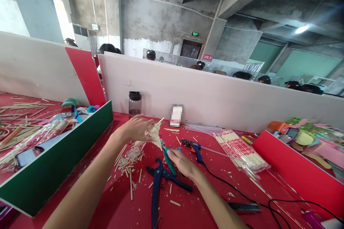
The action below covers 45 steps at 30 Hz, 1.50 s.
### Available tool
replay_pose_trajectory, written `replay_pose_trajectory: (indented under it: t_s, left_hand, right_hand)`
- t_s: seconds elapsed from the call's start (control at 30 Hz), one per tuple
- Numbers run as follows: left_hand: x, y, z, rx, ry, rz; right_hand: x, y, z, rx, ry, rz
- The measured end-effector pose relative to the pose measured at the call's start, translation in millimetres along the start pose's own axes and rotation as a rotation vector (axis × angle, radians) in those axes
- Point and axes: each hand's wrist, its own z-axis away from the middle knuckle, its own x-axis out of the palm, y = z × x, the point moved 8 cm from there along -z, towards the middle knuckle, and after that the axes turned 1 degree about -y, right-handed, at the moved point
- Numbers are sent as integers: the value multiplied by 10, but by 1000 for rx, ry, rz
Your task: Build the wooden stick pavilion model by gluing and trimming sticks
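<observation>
The blue cutter point(155, 189) could snag your right hand point(182, 162) if it dips. That hand grips green pliers point(170, 164), tips at the stick piece point(154, 132) your left hand point(135, 127) pinches above the table point(182, 214); slipping could split it. Jerking forward could topple the bottle point(134, 103).

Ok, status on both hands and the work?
Left hand gripping stick piece. Right hand on green-handled pliers, tips at the piece. Blue cutter lying close by.

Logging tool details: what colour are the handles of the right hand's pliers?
The handles are teal green, seen best in the head view.
</observation>
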Motion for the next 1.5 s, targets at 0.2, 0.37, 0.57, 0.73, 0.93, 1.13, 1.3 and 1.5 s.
replay_pose_trajectory:
  t_s: [0.2, 0.37, 0.57, 0.73, 0.93, 1.13, 1.3, 1.5]
  left_hand:
    - [-50, 10, -10, 11, 54, -12]
    - [-97, 6, -7, 4, 88, -50]
    - [-108, 7, 3, -12, 73, -59]
    - [-110, -27, 15, -27, 85, -45]
    - [-105, -28, 17, -33, 68, -46]
    - [-110, -16, 22, -49, 42, -56]
    - [-104, -23, 16, -36, 53, -39]
    - [-99, -24, 15, -31, 49, -33]
  right_hand:
    - [-59, -16, 72, 51, 11, -14]
    - [-66, 17, 77, 63, 8, -31]
    - [-74, 28, 56, 48, 4, -1]
    - [-76, 27, 71, 69, 3, 4]
    - [-53, -39, 42, 14, -4, 8]
    - [-74, -17, 59, 17, -4, 0]
    - [-101, -61, 75, -10, 2, 47]
    - [-96, -77, 60, -26, 4, 81]
